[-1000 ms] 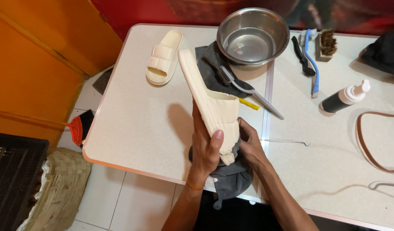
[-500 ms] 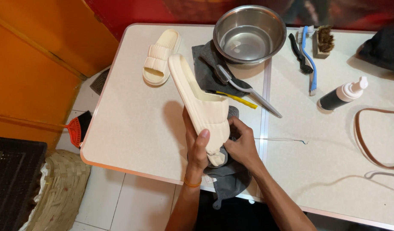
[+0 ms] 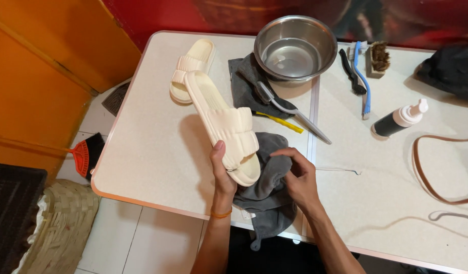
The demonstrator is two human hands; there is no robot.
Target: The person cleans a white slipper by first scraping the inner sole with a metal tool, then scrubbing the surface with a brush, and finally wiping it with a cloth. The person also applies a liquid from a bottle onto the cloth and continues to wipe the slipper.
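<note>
Close to the near edge of the white table point(image 3: 157, 167), the left hand point(image 3: 222, 175) grips the toe end of a cream slide sandal point(image 3: 221, 124), thumb pressed up along its side and the other fingers wrapped out of sight beneath; the sandal slants away toward the far left corner, its heel raised over the tabletop. Just beside it, the right hand point(image 3: 299, 177) has its fingers point(image 3: 282, 152) curled closed, pinching a fold of the grey cloth point(image 3: 267, 195) that lies bunched under the sandal's toe and hangs over the near edge. Bare tabletop lies to the left of the held sandal as far as the left edge, and to the right of the right hand toward a thin wire hook point(image 3: 340, 170). Further back, a second grey cloth point(image 3: 246, 83) carries a yellow tool point(image 3: 279, 122) and a clear-handled brush point(image 3: 295, 114). A second cream sandal point(image 3: 193, 68) lies near the far left corner, touching or just behind the held one's heel. A steel bowl point(image 3: 296, 48) sits at the far edge, with brushes point(image 3: 361, 76) and a dark pump bottle point(image 3: 399, 119) to its right.
</note>
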